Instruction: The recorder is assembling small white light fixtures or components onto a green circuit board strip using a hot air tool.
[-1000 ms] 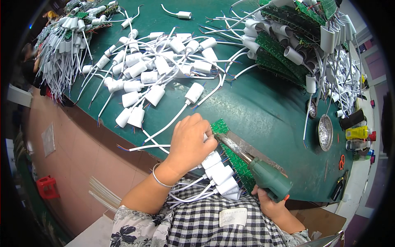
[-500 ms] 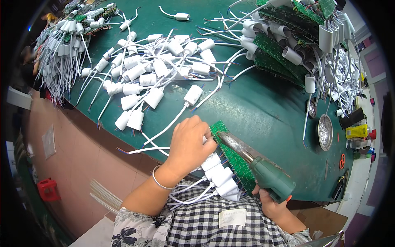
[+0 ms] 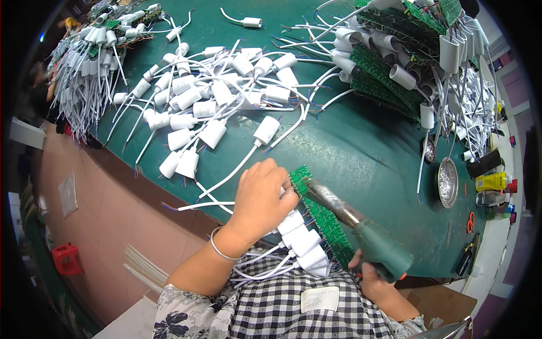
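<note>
A narrow green circuit board lies slanted at the table's front edge, close to my body. White plastic sleeves with cables hang in a row along its left side. My left hand is closed around a white sleeve at the board's far end; most of that sleeve is hidden by my fingers. My right hand grips a dark green soldering gun with a metal barrel. The barrel's tip is over the far end of the board, near my left fingers; whether it touches cannot be made out.
Loose white sleeves with cables are heaped on the green table. More boards with sleeves are stacked at back right, another pile at far left. A metal bowl, orange scissors and bottles line the right side.
The soldering gun has moved slightly right and toward me, its tip shifting a little along the board's far end. My left hand stays in place on the sleeve.
</note>
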Available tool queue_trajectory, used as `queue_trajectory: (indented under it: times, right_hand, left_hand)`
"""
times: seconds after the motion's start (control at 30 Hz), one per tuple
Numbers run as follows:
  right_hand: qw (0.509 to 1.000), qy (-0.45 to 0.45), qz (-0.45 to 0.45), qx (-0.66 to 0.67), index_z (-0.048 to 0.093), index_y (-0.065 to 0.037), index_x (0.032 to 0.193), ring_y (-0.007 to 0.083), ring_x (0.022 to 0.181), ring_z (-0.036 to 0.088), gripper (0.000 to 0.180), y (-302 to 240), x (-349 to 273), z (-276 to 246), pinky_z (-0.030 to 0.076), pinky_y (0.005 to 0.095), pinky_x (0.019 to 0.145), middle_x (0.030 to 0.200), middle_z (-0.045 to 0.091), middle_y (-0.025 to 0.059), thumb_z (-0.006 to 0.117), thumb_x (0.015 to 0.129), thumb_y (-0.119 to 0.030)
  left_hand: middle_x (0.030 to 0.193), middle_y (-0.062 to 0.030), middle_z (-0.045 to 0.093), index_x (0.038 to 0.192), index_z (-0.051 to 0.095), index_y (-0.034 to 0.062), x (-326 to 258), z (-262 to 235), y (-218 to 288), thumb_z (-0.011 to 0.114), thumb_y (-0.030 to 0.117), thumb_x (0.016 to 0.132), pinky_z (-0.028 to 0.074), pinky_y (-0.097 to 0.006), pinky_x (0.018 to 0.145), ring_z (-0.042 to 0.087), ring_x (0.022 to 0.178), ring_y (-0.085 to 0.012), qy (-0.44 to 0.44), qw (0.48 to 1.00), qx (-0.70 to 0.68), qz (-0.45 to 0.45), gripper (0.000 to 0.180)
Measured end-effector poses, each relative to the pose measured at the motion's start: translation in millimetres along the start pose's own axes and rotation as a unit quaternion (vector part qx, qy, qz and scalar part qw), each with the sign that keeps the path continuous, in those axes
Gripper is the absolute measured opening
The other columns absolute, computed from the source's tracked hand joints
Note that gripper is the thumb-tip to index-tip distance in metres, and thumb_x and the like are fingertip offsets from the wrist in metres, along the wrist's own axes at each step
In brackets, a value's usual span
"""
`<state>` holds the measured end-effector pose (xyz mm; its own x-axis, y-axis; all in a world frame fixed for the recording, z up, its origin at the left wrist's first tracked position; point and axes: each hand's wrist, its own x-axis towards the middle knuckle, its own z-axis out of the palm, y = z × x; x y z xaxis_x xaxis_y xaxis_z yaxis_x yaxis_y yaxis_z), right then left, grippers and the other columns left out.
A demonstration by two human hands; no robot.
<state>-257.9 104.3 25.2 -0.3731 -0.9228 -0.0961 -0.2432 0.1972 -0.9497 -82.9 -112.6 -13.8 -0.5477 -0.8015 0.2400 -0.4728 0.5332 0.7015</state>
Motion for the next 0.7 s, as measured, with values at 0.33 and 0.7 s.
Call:
queue_trajectory:
  times: [0.33, 0.7]
  right_hand:
    - [0.992, 0.034, -0.077, 0.090, 0.043, 0.004, 0.131, 0.0214, 0.070, 0.062, 0.056, 8.1, -2.6, 0.3, 0.053, 0.0322, 0.063, 0.117, 0.057, 0.0197, 0.061, 0.092, -0.032]
    - [0.992, -0.024, -0.094, 0.076, 0.047, 0.006, 0.126, 0.0203, 0.071, 0.062, 0.040, 5.5, 2.0, 3.0, 0.052, 0.0324, 0.064, 0.115, 0.059, 0.0190, 0.057, 0.093, -0.014]
  left_hand:
    - [0.074, -0.0108, 0.050, 0.067, 0.054, 0.0047, -0.7, -0.2, -1.8, 0.064, 0.007, 0.066, 0.040, -0.041, 0.068, 0.051, 0.076, -0.0313, 0.001, 1.000, -0.004, 0.001, 0.011]
    - [0.076, -0.0115, 0.051, 0.070, 0.054, 0.0033, -0.8, -1.3, -3.5, 0.063, 0.008, 0.068, 0.041, -0.041, 0.070, 0.051, 0.078, -0.0315, -0.012, 1.000, -0.013, -0.005, 0.010]
